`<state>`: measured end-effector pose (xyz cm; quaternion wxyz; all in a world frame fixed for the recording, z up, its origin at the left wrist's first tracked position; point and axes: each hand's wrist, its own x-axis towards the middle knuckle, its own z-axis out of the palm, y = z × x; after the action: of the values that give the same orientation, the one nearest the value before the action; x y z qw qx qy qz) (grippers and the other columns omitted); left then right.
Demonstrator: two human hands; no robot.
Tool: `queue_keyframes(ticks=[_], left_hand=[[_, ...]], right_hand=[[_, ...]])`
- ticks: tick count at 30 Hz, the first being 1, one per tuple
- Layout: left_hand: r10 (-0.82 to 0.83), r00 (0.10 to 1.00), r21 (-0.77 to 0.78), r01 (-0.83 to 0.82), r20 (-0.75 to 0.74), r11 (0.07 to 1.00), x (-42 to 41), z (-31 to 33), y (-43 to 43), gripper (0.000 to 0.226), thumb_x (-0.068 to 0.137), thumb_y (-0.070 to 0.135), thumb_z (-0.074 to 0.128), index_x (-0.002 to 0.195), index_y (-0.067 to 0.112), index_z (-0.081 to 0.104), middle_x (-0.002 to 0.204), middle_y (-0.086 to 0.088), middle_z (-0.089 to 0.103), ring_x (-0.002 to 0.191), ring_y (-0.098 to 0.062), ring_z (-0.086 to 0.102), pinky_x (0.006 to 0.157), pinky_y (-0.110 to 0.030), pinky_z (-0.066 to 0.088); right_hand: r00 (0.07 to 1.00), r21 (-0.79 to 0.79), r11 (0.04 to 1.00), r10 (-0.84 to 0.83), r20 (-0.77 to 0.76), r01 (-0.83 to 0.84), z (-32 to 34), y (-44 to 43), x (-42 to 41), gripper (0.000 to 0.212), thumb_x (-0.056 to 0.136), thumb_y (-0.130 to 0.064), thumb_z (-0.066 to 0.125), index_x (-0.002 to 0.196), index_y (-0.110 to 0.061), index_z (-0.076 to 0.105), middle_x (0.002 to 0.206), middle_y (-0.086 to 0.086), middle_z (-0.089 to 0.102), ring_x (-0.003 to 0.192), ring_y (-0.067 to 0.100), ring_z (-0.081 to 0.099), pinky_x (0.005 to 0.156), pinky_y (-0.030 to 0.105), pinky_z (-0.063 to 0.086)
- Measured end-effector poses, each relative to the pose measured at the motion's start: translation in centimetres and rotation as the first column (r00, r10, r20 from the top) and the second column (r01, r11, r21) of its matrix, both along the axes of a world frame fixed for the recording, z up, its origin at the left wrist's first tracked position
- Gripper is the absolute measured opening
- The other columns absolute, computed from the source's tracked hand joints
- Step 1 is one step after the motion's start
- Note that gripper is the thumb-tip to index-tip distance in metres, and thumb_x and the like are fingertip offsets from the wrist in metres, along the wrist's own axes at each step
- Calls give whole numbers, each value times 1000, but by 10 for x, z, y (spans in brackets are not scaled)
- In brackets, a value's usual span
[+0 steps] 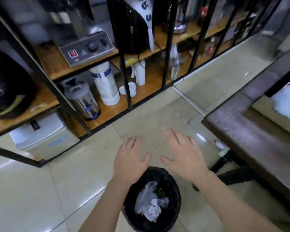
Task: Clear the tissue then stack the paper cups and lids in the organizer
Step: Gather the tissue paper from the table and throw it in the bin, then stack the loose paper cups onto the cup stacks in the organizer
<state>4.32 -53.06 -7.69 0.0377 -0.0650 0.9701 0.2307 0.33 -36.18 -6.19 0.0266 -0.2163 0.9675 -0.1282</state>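
Note:
A crumpled white tissue [153,212] lies inside a black-lined waste bin [172,186] on the floor, on top of a clear plastic bag. My left hand [130,161] and my right hand [182,154] hover palm-down over the far rim of the bin, fingers spread, holding nothing. White paper cups [139,73] stand stacked on the lowest wooden shelf ahead, with white lids [128,89] lying beside them. No organizer is in view.
A black metal rack with wooden shelves [107,111] fills the upper left, holding a steel urn [84,101], a white wrapped roll [105,86] and kitchen machines. A dark wooden table [251,134] runs along the right. Tiled floor [57,190] surrounds the bin.

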Motion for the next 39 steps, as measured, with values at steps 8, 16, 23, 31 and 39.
queue_keyframes(ticks=[8,16,23,31,39], left_hand=[[-166,932,-52,157,-324,986,-46,169,41,62,91,52,41,146,29,26,157,5,24,144,-13,19,118,-32,15],[-293,822,15,343,-488,939,-68,243,138,70,89,50,45,149,25,18,154,2,31,143,-16,25,116,-39,25],[-428,719,0,511,-548,859,-64,260,265,71,88,54,40,149,28,15,154,3,30,143,-14,23,116,-32,19],[-572,618,-50,655,-539,754,-67,255,438,68,88,51,44,146,20,29,151,-1,37,140,-17,31,114,-35,28],[-657,614,-23,723,-439,691,-79,240,575,68,91,50,42,149,30,14,157,7,22,145,-12,16,115,-29,16]], right_hand=[[952,-66,982,-190,-242,179,155,52,-17,86,74,-60,56,146,-29,21,143,10,47,125,30,50,101,41,39],[824,-127,923,-382,-418,363,227,147,0,82,75,-67,43,144,-26,27,136,10,54,120,29,56,97,39,44],[729,-172,838,-537,-425,518,248,260,31,82,74,-66,38,145,-26,27,140,11,50,120,30,54,100,42,41],[617,-197,723,-676,-403,662,245,418,47,85,73,-69,36,147,-30,18,147,9,42,130,29,45,102,43,36],[507,-192,600,-777,-374,777,227,566,58,86,71,-68,33,145,-25,27,139,13,50,127,28,49,96,45,40]])
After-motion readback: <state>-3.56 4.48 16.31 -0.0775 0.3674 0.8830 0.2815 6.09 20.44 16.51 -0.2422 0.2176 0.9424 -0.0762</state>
